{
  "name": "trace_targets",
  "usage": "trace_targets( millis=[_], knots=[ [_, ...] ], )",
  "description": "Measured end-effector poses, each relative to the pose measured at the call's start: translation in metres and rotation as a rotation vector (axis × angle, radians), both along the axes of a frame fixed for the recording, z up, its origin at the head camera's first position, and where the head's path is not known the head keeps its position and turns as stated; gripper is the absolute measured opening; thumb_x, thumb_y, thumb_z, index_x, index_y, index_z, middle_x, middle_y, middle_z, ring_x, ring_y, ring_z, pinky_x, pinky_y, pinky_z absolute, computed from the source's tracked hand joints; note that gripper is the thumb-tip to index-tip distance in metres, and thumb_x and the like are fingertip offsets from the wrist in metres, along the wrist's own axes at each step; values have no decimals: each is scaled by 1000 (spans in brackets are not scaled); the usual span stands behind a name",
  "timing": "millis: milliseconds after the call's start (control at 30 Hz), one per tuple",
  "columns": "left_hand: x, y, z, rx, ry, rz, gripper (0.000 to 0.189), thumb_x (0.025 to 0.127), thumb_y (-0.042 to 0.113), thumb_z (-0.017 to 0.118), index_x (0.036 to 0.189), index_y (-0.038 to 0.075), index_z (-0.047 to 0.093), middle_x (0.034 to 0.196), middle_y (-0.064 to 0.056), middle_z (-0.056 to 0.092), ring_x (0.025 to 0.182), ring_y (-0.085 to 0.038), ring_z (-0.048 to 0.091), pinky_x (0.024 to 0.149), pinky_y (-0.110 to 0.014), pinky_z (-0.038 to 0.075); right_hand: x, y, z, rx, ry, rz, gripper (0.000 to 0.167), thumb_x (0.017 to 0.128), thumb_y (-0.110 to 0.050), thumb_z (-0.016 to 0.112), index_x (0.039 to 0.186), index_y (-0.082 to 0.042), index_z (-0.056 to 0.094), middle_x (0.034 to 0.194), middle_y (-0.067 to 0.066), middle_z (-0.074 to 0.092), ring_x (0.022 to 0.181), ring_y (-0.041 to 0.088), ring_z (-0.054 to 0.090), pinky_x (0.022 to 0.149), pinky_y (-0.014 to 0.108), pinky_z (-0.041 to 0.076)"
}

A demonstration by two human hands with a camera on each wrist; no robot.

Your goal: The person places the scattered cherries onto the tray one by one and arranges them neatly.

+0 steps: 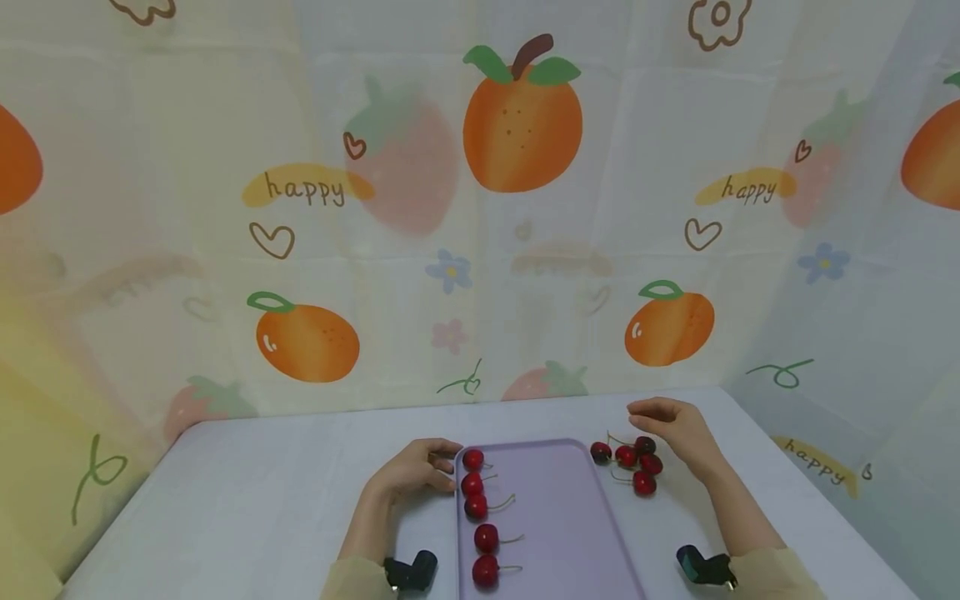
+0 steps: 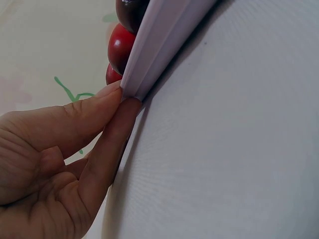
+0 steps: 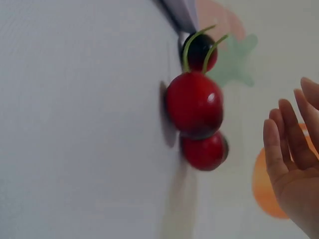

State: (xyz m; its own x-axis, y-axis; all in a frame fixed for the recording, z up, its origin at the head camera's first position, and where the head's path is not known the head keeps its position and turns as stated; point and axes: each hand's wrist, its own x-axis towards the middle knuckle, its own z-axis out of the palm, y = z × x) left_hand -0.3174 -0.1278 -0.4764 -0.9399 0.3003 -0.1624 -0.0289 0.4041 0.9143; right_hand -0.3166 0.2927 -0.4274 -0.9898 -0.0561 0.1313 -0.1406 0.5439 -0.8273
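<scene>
My left hand [image 1: 415,467] pinches the left rim of a lilac tray [image 1: 555,517] near its far corner; in the left wrist view the fingers [image 2: 107,139] meet at the edge. Along the tray's left side several dark red cherries with stems stand in a column, from a far cherry [image 1: 473,459] to a near cherry [image 1: 485,572]. To the tray's right lies a loose group of cherries [image 1: 626,456] on the table. Above and just right of that group hovers my right hand [image 1: 678,429], its fingers loosely extended and holding nothing, apart from the cherries [image 3: 195,104] in the right wrist view.
A white-covered table [image 1: 262,500] bears the tray. Behind it hangs a curtain [image 1: 480,333] printed with fruit, hearts and flowers, continuing along both sides. Black wrist devices are strapped to the left wrist [image 1: 411,572] and the right wrist [image 1: 705,567].
</scene>
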Motion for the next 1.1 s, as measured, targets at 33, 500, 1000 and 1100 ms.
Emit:
trace_targets(
  millis=[33, 500, 1000, 1100],
  knots=[
    [0, 0, 0, 0, -1, 0, 57, 73, 0, 78, 128, 2, 62, 101, -11, 65, 88, -18, 57, 76, -28, 55, -1, 3, -3, -4, -12, -14, 45, 94, -35, 65, 126, -3, 65, 125, 17, 69, 93, -4, 62, 89, 21, 50],
    [0, 1, 0, 6, -10, -12, 58, 73, 0, 78, 128, 1, 61, 98, -11, 65, 87, -18, 57, 76, -27, 55, 1, 28, -34, 2, -180, -50, 53, 93, -36, 66, 134, -2, 58, 137, 21, 60, 121, 30, 58, 103, 43, 51],
    [1, 1, 1, 19, -10, 1, 57, 74, -2, 77, 128, 0, 61, 100, -12, 64, 86, -18, 58, 74, -28, 57, -4, 26, -42, 54, -207, -2, 51, 92, -32, 67, 132, -1, 60, 137, 24, 58, 123, 35, 54, 103, 50, 49],
    [2, 1, 2, 12, -8, 10, 56, 74, -2, 77, 128, 1, 61, 101, -12, 64, 87, -18, 57, 74, -28, 56, -5, 24, -42, 63, -211, -25, 49, 93, -30, 67, 132, -2, 60, 136, 24, 58, 123, 37, 54, 104, 51, 49]
  ],
)
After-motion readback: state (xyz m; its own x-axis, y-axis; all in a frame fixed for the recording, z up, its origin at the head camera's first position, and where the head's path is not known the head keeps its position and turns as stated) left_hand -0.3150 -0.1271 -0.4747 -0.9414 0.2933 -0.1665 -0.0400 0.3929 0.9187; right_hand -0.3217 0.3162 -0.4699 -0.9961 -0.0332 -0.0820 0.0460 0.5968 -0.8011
